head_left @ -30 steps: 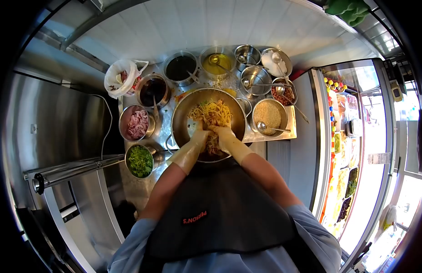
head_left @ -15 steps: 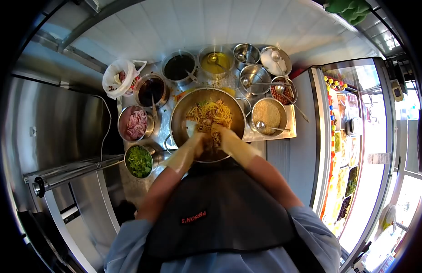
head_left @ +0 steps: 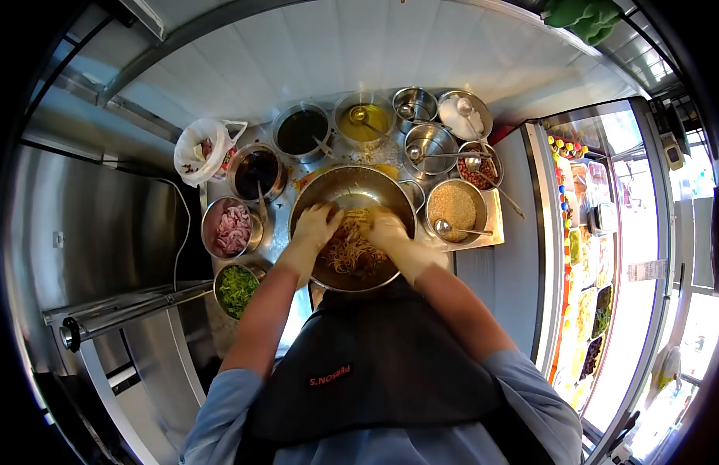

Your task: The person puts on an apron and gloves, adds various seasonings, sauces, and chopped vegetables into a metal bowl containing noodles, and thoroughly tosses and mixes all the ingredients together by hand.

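Note:
A large steel mixing bowl stands in front of me with dressed noodles in it. My left hand, in a pale translucent glove, reaches in at the noodles' left edge, its fingers curled into them. From the other side my right hand, gloved too and slightly blurred, grips the noodles at their right. Some fingertips are hidden among the strands. Most of the noodles lie in the bowl's near half, with darker, sauce-coated strands at the bottom.
Around the bowl stand pots of dark sauce, dark liquid, yellow oil, sesame-like grains, peanuts, sliced pink meat or onion and chopped greens. Ladle handles stick out at right. A glass display case lies further right.
My hands have moved apart and away from me, from together at the near rim to the two sides of the noodles. The noodles have shifted towards the near side of the bowl.

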Action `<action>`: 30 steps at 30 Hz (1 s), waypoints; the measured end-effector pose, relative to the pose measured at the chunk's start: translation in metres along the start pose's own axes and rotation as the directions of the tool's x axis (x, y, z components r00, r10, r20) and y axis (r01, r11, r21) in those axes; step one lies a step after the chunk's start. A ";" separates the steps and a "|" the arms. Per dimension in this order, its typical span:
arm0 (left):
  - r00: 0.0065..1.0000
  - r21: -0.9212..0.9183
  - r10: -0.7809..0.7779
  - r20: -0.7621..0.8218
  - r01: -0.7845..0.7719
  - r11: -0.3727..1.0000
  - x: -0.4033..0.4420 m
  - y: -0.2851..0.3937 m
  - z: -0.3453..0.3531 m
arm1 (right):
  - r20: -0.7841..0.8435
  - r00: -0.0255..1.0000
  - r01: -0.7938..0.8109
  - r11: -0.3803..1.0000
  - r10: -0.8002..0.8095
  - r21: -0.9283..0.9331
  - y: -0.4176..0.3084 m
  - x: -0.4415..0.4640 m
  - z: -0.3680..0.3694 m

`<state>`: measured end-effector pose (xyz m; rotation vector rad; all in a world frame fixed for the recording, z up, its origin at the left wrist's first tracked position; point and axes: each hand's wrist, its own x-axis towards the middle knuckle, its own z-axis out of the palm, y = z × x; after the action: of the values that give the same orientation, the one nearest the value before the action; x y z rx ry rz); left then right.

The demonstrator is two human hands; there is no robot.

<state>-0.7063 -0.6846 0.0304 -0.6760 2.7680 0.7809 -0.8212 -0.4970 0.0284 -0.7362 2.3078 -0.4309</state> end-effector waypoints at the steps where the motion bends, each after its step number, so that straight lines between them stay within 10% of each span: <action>1: 1.000 0.007 0.002 -0.005 -0.002 1.000 -0.002 -0.013 0.027 | -0.006 1.000 0.005 1.000 -0.005 0.004 -0.003 -0.001 0.005; 3: 0.994 -0.676 -0.112 -0.001 0.082 0.732 0.006 -0.026 0.082 | 0.144 0.968 -0.235 0.546 0.205 0.804 0.005 -0.006 0.041; 5: 0.966 -0.963 -0.206 0.154 0.193 0.187 0.002 -0.004 0.092 | 0.249 0.938 -0.278 0.092 0.242 0.956 0.020 -0.006 0.039; 6: 0.960 -0.978 -0.219 0.174 0.194 0.074 0.004 -0.008 0.088 | -0.075 0.997 0.058 0.481 0.016 0.875 0.036 -0.009 0.033; 7: 0.952 -0.980 -0.233 0.197 0.194 -0.035 0.003 -0.016 0.085 | 0.105 0.989 -0.131 0.281 0.104 0.951 0.029 -0.011 0.019; 8: 0.953 -0.981 -0.233 0.196 0.193 -0.036 0.004 -0.026 0.083 | 0.281 0.941 -0.294 0.047 0.188 0.955 0.027 -0.010 0.010; 11: 0.920 -0.644 -0.391 -0.031 0.281 0.712 -0.005 -0.043 0.072 | 0.268 0.875 -0.308 0.036 0.404 0.951 0.014 -0.013 0.017; 12: 0.920 -0.644 -0.390 -0.036 0.277 0.713 -0.001 -0.031 0.077 | 0.187 0.934 -0.226 0.097 0.306 0.969 0.003 -0.007 0.024; 14: 0.945 -0.937 -0.325 0.035 0.145 0.318 -0.012 0.007 0.079 | 0.130 0.984 -0.166 0.378 0.118 0.911 -0.003 -0.019 0.022; 16: 0.970 -0.992 -0.212 0.117 0.122 0.011 -0.024 -0.010 0.072 | 0.224 0.965 -0.259 0.371 0.136 0.892 0.007 -0.025 -0.001; 17: 0.980 -0.981 -0.119 0.160 0.144 -0.132 -0.030 -0.025 0.067 | 0.303 0.929 -0.333 0.122 0.213 0.935 0.005 -0.026 -0.011; 19: 0.947 -0.961 -0.168 0.275 0.265 -0.077 -0.058 -0.004 0.024 | 0.276 0.888 -0.322 0.068 0.369 0.944 0.013 -0.038 0.017; 20: 0.936 -0.952 -0.202 0.290 0.261 -0.157 -0.061 0.008 0.039 | 0.142 0.951 -0.217 0.267 0.276 0.939 0.035 -0.026 0.069; 23: 0.845 -0.898 -0.315 0.431 0.369 -0.239 -0.035 0.020 0.063 | 0.270 0.946 -0.257 -0.090 0.180 0.962 0.012 -0.011 0.058; 25: 0.966 -0.985 -0.209 0.153 0.131 -0.113 -0.044 -0.005 0.068 | 0.238 0.970 -0.243 -0.179 -0.050 0.953 -0.005 -0.049 0.003; 26: 0.989 -0.994 -0.144 -0.020 -0.035 -0.104 -0.051 -0.019 0.070 | 0.257 0.955 -0.276 0.121 0.150 0.954 0.008 -0.047 0.007; 27: 0.989 -0.994 -0.146 -0.016 -0.032 -0.105 -0.048 -0.021 0.078 | 0.261 0.953 -0.280 0.121 0.152 0.953 0.010 -0.041 0.018; 29: 0.967 -0.985 -0.193 0.167 0.170 -0.005 -0.045 -0.008 0.078 | 0.501 0.761 -0.468 -0.186 0.413 0.864 -0.027 -0.047 0.011; 30: 0.962 -0.977 -0.173 0.212 0.210 -0.030 -0.041 0.005 0.072 | 0.265 0.954 -0.258 -0.071 0.140 0.964 0.012 -0.011 0.075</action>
<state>-0.6689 -0.6270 -0.0160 -1.1306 1.3976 2.6904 -0.7676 -0.4885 -0.0260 0.4128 1.2404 -1.6658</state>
